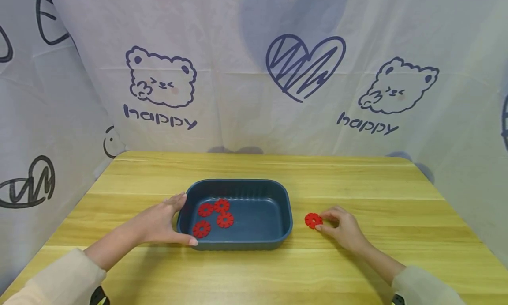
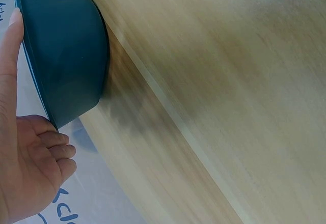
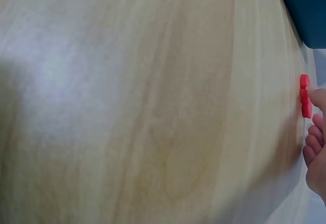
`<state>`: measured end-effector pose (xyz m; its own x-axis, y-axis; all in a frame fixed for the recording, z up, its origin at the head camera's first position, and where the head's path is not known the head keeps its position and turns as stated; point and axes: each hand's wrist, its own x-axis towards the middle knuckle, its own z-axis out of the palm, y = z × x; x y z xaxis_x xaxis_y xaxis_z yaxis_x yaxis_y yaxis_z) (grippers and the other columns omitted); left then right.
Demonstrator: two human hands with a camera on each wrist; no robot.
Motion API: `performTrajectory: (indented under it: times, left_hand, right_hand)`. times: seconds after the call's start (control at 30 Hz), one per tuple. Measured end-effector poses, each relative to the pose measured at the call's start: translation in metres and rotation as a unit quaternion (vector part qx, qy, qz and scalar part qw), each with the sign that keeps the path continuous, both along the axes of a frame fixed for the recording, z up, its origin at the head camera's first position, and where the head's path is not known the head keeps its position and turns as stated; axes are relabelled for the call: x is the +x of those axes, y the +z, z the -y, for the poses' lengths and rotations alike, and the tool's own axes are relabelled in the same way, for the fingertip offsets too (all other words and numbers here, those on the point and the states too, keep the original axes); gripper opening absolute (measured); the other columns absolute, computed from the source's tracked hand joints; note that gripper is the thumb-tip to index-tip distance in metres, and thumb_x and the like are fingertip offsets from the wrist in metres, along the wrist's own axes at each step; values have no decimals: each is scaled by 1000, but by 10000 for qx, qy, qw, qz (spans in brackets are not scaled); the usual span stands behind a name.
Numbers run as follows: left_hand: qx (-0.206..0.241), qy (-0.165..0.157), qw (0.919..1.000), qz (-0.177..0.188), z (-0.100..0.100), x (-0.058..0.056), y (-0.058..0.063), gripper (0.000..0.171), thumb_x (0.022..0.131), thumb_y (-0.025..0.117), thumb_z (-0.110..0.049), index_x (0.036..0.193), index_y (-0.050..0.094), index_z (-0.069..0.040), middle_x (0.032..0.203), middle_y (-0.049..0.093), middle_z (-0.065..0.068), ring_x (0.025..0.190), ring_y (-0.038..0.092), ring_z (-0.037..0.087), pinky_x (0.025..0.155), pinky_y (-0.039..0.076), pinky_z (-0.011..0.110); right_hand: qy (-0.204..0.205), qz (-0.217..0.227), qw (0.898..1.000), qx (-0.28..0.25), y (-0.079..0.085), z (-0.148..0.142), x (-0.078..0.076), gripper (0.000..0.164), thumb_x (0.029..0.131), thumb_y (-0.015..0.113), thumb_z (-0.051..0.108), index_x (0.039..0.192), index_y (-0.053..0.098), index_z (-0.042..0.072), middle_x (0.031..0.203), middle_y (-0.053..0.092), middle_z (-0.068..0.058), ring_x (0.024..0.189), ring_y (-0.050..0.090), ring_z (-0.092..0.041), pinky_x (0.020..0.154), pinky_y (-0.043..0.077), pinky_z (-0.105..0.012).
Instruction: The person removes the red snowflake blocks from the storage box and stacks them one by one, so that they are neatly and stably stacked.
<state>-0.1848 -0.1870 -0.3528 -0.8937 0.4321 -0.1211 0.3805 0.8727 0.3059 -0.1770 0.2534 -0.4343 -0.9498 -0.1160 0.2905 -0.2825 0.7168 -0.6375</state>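
Btwn bin (image 1: pixel 254 223) R wall and R hand (image 1: pixel 346 231) w/ its red disc (image 1: pixel 309 219): free strip of bench (image 1: pixel 254 274), narrow-ish. At bench level the bin wall blocks sideways passage; from above, no cover in the way. L hand (image 1: pixel 163 223) obstructs bin's L end, near + far corners incl. Inside, 4 red discs (image 1: pixel 201 228) crowd L side; R side's bare floor. Free bench beyond bin, up to cloth backdrop (image 1: pixel 238 128). Nr side: room btwn forearms.

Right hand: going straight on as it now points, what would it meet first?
Probably the right end of the blue tray, beyond the red disc that the right hand pinches, though the hand's height is unclear.
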Motion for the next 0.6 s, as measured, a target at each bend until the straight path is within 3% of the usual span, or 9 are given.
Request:
performTrajectory:
  times: [0.27, 0.47, 0.6]
  left_hand:
    - [-10, 12, 10000, -4, -1, 1, 1, 121, 61, 65, -75, 142, 28, 8, 150, 23, 26, 132, 30, 49, 99, 35, 61]
    - [-8, -6, 10000, 25, -2, 2, 3, 122, 61, 64, -75, 142, 28, 7, 150, 24, 26, 132, 30, 49, 99, 35, 61]
    - [17, 4, 10000, 58, -1, 2, 2, 122, 61, 65, -75, 142, 27, 8, 150, 23, 26, 132, 29, 49, 99, 35, 61]
  right_hand:
    - [106, 167, 9998, -64, 27, -1, -2, 27, 81, 71, 11, 102, 66, -5, 98, 66, -16, 92, 62, -30, 82, 52, -41]
    - [313, -318, 9990, -47, 54, 7, -14, 22, 82, 69, 9, 101, 67, -3, 96, 67, -17, 91, 62, -32, 82, 52, -45]
    - [350, -411, 9985, 6, 65, 16, -19, 24, 81, 71, 10, 101, 68, -1, 96, 67, -15, 91, 63, -30, 82, 52, -45]
